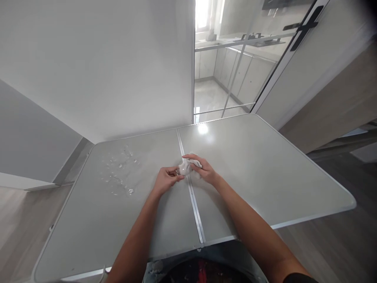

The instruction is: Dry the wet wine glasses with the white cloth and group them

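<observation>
Above the table's centre seam my two hands meet. My right hand (203, 169) is closed around a crumpled white cloth (186, 167), its thumb and fingers pressing on the folds. From the other side, my left hand (167, 180) pinches a small clear, shiny object (178, 172) against the cloth. Fingers and cloth hide most of that object, so its kind does not show. Several transparent pieces (120, 181) lie spread over the left half of the table, visible mainly by their glints; whether they are glass or plastic I cannot tell.
The pale folding table (259, 173) has a metal rim and a metal seam (194, 208) across its middle. A white wall (132, 78) rises behind its far left edge. Beyond the far right edge stands a glass door (232, 70) with a black handle (306, 27).
</observation>
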A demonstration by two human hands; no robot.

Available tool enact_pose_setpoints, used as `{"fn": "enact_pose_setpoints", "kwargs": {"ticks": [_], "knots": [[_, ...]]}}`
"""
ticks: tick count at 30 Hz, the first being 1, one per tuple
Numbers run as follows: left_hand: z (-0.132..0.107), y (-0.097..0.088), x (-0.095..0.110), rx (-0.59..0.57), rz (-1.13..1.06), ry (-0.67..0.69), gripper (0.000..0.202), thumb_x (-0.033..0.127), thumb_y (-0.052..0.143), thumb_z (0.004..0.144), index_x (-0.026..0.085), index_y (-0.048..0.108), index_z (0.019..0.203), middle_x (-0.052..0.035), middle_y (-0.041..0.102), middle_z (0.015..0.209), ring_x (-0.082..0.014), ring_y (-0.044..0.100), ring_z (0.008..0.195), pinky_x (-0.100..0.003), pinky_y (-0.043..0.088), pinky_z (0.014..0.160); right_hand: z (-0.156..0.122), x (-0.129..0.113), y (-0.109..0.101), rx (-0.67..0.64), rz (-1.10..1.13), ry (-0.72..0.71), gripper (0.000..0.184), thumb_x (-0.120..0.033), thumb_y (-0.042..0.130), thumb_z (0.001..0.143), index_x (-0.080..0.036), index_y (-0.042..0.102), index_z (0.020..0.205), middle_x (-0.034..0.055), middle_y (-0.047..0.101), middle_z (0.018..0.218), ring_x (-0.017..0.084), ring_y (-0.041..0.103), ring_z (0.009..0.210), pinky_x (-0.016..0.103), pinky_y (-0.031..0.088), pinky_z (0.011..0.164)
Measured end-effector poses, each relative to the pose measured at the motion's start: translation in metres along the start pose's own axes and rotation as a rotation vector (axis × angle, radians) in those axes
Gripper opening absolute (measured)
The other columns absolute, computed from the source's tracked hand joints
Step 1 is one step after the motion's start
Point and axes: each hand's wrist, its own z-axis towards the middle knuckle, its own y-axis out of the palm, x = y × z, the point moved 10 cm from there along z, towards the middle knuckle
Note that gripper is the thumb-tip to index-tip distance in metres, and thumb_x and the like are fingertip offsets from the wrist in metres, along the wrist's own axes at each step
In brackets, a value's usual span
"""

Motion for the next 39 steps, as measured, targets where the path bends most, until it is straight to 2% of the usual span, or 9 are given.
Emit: {"fn": "enact_pose_setpoints", "kwargs": {"ticks": [3, 6, 10, 16, 19, 23, 27, 32, 39], "knots": [[-0.003, -0.022, 0.013, 0.276, 0.264, 0.196, 0.048, 0.05, 0.083, 0.071, 0.025, 0.077, 0.112, -0.0011, 0.063, 0.063, -0.014, 0.052, 0.053, -0.024, 0.041, 0.057, 0.002, 0.011, 0.001, 0.022, 0.146, 0.138, 0.047, -0.052, 0.055, 0.096, -0.024, 0.062, 0.133, 0.0026, 0.064, 0.088, 0.019, 0.057, 0.079, 0.03, 0.045, 0.076], [-0.006, -0.022, 0.017, 0.367, 0.521, 0.312, 0.044, 0.049, 0.076, 0.08, 0.025, 0.075, 0.117, -0.0055, 0.068, 0.067, -0.0174, 0.058, 0.058, -0.027, 0.045, 0.066, 0.004, 0.014, -0.004, 0.097, 0.098, 0.153, 0.048, -0.051, 0.057, 0.095, -0.027, 0.058, 0.137, 0.0013, 0.064, 0.09, 0.018, 0.056, 0.08, 0.03, 0.045, 0.078], [-0.008, -0.018, 0.015, 0.379, 0.651, 0.348, 0.043, 0.049, 0.073, 0.083, 0.027, 0.073, 0.121, -0.0059, 0.071, 0.071, -0.0179, 0.061, 0.059, -0.027, 0.044, 0.066, 0.006, 0.005, 0.001, 0.048, -0.162, 0.027, 0.042, -0.048, 0.059, 0.095, -0.027, 0.063, 0.131, 0.0046, 0.065, 0.103, 0.022, 0.056, 0.092, 0.035, 0.043, 0.092], [-0.012, -0.004, 0.018, 0.384, 0.609, 0.433, 0.047, 0.048, 0.07, 0.087, 0.022, 0.069, 0.127, 0.0003, 0.068, 0.066, -0.0117, 0.058, 0.056, -0.022, 0.044, 0.063, 0.002, 0.008, -0.009, 0.093, 0.024, 0.072, 0.046, -0.052, 0.046, 0.1, -0.022, 0.057, 0.133, 0.003, 0.062, 0.091, 0.018, 0.055, 0.076, 0.028, 0.044, 0.072], [-0.013, 0.0, 0.021, 0.453, 0.652, 0.481, 0.049, 0.046, 0.069, 0.089, 0.018, 0.068, 0.129, -0.0002, 0.069, 0.064, -0.0116, 0.058, 0.054, -0.023, 0.044, 0.063, 0.002, -0.002, -0.015, 0.142, -0.157, -0.028, 0.049, -0.051, 0.047, 0.1, -0.026, 0.051, 0.141, 0.0052, 0.063, 0.108, 0.02, 0.057, 0.09, 0.032, 0.046, 0.085], [-0.014, 0.001, 0.02, 0.468, 0.76, 0.466, 0.047, 0.047, 0.071, 0.087, 0.019, 0.071, 0.125, -0.0032, 0.071, 0.064, -0.0142, 0.061, 0.054, -0.025, 0.043, 0.062, 0.005, 0.002, 0.003, -0.012, -0.369, -0.049, 0.048, -0.05, 0.046, 0.101, -0.027, 0.052, 0.143, 0.006, 0.065, 0.113, 0.022, 0.057, 0.099, 0.038, 0.042, 0.096], [-0.013, -0.005, 0.015, 0.427, 0.702, 0.413, 0.046, 0.048, 0.072, 0.086, 0.021, 0.072, 0.123, -0.002, 0.071, 0.068, -0.0135, 0.06, 0.057, -0.024, 0.043, 0.063, 0.006, 0.013, -0.001, -0.012, -0.151, 0.047, 0.046, -0.053, 0.045, 0.101, -0.023, 0.06, 0.132, 0.0029, 0.064, 0.092, 0.018, 0.057, 0.082, 0.031, 0.045, 0.079], [-0.01, -0.002, 0.009, 0.379, 0.579, 0.38, 0.051, 0.05, 0.071, 0.086, 0.02, 0.07, 0.126, -0.0006, 0.068, 0.066, -0.0128, 0.057, 0.055, -0.024, 0.045, 0.065, 0.001, 0.002, -0.034, 0.303, 0.003, -0.002, 0.038, -0.051, 0.051, 0.098, -0.021, 0.065, 0.117, 0.003, 0.062, 0.097, 0.016, 0.054, 0.081, 0.027, 0.043, 0.075], [-0.013, -0.001, 0.012, 0.403, 0.613, 0.35, 0.049, 0.045, 0.073, 0.084, 0.02, 0.071, 0.126, -0.0043, 0.069, 0.066, -0.0157, 0.056, 0.057, -0.026, 0.041, 0.066, 0.004, 0.004, -0.008, 0.047, 0.01, 0.09, 0.044, -0.051, 0.05, 0.099, -0.022, 0.06, 0.13, 0.0007, 0.06, 0.084, 0.016, 0.054, 0.075, 0.026, 0.043, 0.07]]}}
